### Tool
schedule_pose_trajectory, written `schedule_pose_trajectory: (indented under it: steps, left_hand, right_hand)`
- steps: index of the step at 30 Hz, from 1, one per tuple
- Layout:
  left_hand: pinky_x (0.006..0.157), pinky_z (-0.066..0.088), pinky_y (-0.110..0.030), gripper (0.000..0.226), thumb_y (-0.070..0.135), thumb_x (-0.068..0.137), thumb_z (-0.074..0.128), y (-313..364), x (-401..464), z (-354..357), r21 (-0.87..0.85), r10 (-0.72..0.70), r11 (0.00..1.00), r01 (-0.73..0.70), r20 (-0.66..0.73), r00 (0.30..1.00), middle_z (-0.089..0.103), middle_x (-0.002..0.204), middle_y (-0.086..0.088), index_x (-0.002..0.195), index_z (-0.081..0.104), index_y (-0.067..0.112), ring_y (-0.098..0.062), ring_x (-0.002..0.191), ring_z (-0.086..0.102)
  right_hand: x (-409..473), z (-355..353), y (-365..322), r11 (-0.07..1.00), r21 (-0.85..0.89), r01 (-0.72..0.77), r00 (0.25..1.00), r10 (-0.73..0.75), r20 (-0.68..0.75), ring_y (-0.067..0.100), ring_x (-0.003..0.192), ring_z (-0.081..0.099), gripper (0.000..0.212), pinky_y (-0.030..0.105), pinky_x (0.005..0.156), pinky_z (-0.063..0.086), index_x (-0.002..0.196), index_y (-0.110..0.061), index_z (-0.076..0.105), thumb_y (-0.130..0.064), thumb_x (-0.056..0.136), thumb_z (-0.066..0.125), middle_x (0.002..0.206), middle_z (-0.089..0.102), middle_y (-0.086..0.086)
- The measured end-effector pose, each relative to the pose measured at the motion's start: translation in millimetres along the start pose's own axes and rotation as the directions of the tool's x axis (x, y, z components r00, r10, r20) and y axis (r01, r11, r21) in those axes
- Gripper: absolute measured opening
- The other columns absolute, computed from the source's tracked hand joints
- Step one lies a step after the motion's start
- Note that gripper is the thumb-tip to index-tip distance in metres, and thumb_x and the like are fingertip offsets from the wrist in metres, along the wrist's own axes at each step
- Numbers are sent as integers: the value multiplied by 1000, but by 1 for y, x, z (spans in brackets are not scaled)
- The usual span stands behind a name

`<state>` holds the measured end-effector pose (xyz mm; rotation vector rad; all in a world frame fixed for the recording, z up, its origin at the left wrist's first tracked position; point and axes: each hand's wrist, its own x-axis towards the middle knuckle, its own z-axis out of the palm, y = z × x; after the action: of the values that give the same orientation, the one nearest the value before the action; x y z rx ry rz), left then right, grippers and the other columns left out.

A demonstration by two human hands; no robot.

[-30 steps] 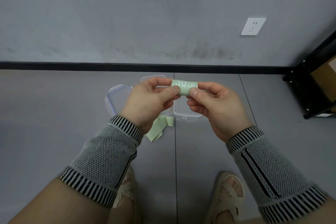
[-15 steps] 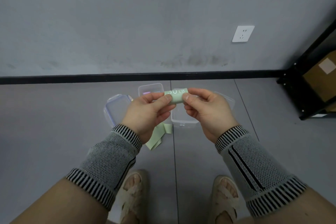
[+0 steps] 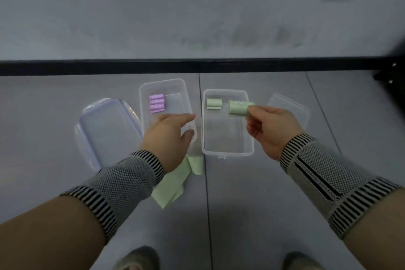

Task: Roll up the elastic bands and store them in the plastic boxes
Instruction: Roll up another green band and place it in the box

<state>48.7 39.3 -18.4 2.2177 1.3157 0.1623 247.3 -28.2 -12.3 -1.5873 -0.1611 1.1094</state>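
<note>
- Green roll (image 3: 239, 108) sits right of centre in the frame, pinched at its right end between the thumb and fingers of my right hand (image 3: 271, 130); the rest of it sticks out leftward over the right-hand box (image 3: 228, 153).
- It hangs above the upper right part of that box; I cannot tell whether it touches the floor of the box yet.
- Just left of it, in the box's upper left corner, lies one stored green roll (image 3: 214, 103), apart from the one I hold.
- Left of the centre seam, the second box (image 3: 162, 83) holds a stack of purple rolls (image 3: 157, 103) in its upper left corner.
- My left hand (image 3: 169, 136) hovers over that box's lower part, fingers relaxed and spread, holding nothing.
- Below it, in the lower middle of the frame, loose green bands (image 3: 175, 182) lie flat and unrolled on the floor, partly under my left wrist.
- Two lids lie outside the boxes: one at centre left (image 3: 105, 129), one at far right (image 3: 291, 108).
- My read: purple looks finished, green is partway, with this roll to set down, the loose bands to roll, and lids perhaps to close.
</note>
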Motion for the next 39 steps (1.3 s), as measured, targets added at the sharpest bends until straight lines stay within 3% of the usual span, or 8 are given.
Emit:
schedule_pose_trajectory:
  steps: [3,6,14,19,23,27,31,39]
  left_hand:
    - [113,16,-27,46,27,97,44,-30,33,37,173,76,981,-88,75,994,38,148,9,143,37,27,-16,137,26]
    - [114,11,-27,46,29,98,41,-45,53,59,228,100,966,-125,117,988,32,151,9,144,34,27,-17,140,18]
    - [118,13,-45,59,46,95,29,-59,120,90,395,123,895,-209,232,965,11,158,11,149,15,28,-21,146,-2]
    - [118,7,-46,66,50,95,29,-66,133,103,384,118,895,-228,289,950,-2,158,13,151,1,27,-20,144,-16]
    - [118,8,-48,69,50,94,32,-73,130,107,296,166,923,-245,266,949,-1,158,13,150,-2,29,-18,145,-16]
    - [116,-1,-48,69,56,89,21,-75,129,110,310,155,917,-252,305,940,-7,157,18,149,-4,33,-15,142,-24]
    - [115,-1,-50,71,58,87,18,-75,130,110,313,161,913,-261,312,937,-7,157,19,149,-4,33,-15,142,-25]
    - [116,0,-50,68,55,92,23,-74,129,110,343,148,902,-263,326,934,-9,157,19,149,-7,33,-16,141,-26]
  right_hand:
    - [45,5,40,999,1,-45,997,45,-68,12,66,55,4,23,63,53,93,-7,63,-10,91,60,76,59,7]
    - [71,10,66,996,-7,-87,990,86,-110,12,64,55,3,24,61,52,89,-8,63,-9,90,61,73,59,7]
    - [136,37,82,993,-33,-112,986,107,-127,13,63,54,6,28,69,53,83,-8,64,-9,89,63,69,59,6]
    - [171,50,97,987,-117,-112,985,94,-146,15,61,58,10,30,66,55,76,-13,66,-11,86,67,66,62,5]
    - [189,54,106,983,-149,-110,986,89,-143,17,59,58,15,36,71,56,69,-13,67,-11,84,69,63,62,6]
    - [197,56,111,983,-149,-108,988,89,-130,17,59,59,16,34,67,56,68,-12,66,-10,84,69,64,62,7]
    - [202,57,112,987,-128,-99,989,83,-124,15,55,57,17,27,56,54,69,-12,65,-6,85,67,63,61,7]
    - [207,57,114,979,-154,-135,980,108,-167,16,55,60,16,32,60,57,68,-13,65,-12,83,71,62,63,7]
